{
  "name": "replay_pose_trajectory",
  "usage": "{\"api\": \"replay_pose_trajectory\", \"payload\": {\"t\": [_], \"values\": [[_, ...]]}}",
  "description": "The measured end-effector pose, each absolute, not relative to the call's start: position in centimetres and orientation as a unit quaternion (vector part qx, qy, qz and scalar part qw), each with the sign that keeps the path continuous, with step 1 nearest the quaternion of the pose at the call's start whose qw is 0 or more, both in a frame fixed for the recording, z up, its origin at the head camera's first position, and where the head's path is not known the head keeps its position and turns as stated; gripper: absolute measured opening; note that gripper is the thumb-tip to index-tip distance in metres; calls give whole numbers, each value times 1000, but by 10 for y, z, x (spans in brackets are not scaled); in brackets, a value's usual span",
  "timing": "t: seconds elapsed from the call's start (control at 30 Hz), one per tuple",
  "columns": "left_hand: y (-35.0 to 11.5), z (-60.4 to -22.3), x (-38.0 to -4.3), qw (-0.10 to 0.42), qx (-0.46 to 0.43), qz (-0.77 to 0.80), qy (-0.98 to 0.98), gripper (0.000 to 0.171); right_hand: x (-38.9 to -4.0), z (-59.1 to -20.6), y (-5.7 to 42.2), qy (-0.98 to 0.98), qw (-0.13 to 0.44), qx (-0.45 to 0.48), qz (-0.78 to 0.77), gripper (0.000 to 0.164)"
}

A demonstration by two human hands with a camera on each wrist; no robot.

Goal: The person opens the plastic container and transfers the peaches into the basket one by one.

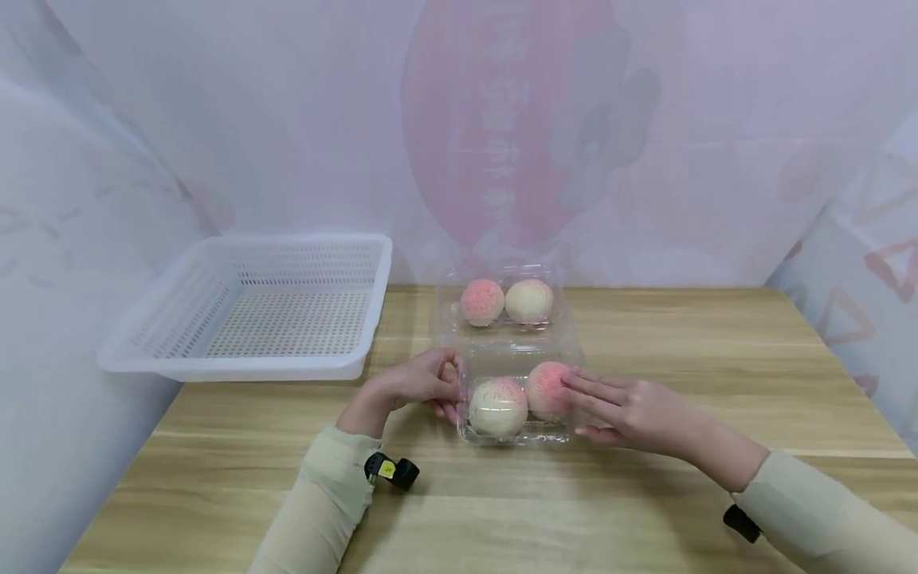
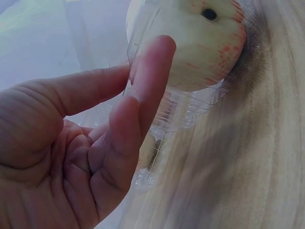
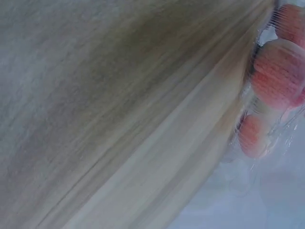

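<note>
Head view — wood-grain table [image 1: 531,510], printed backdrop [image 1: 308,119]; left hand [image 1: 419,381] pinches clear container [image 1: 512,438]; right hand [image 1: 634,410], fingers extended — against opposite side.

1 white perforated basket [image 1: 261,369] at left on a wood-grain surface [image 1: 502,518], pale backdrop [image 1: 731,199] behind, large faded pink print [image 1: 459,112] across it, reddish triangle outlines [image 1: 889,281] at right

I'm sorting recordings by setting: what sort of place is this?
Probably a small staged recording booth: a wood-grain table with printed backdrops behind it and at both sides, plus black wrist-worn devices.
</note>
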State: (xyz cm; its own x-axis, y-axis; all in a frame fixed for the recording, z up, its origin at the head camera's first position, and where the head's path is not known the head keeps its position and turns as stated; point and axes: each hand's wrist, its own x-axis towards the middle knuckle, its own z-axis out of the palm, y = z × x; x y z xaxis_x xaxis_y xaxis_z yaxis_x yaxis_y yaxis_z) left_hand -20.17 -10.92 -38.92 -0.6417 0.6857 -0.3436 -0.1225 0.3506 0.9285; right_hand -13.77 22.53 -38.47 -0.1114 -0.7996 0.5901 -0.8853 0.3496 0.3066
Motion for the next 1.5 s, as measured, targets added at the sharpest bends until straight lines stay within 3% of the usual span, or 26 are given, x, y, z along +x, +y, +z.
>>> {"api": "replay_pose_trajectory", "payload": {"t": [0.27,0.57,0.77,0.97,1.2,1.5], "values": [[-114,-395,-204,384,189,537,727,23,-144,-374,223,-769,299,539,167,50],[-121,-398,-203,385,185,540,725,24,-157,-363,223,-784,197,496,315,40],[-122,-396,-203,391,191,546,716,26,-161,-360,222,-794,157,413,419,47],[-120,-393,-203,390,183,548,717,26,-169,-355,222,-803,97,338,482,34],[-119,-394,-202,388,178,546,721,32,-175,-351,220,-830,98,250,489,27],[-117,-394,-202,383,176,543,726,31,-191,-350,220,-796,110,224,552,30]]}}
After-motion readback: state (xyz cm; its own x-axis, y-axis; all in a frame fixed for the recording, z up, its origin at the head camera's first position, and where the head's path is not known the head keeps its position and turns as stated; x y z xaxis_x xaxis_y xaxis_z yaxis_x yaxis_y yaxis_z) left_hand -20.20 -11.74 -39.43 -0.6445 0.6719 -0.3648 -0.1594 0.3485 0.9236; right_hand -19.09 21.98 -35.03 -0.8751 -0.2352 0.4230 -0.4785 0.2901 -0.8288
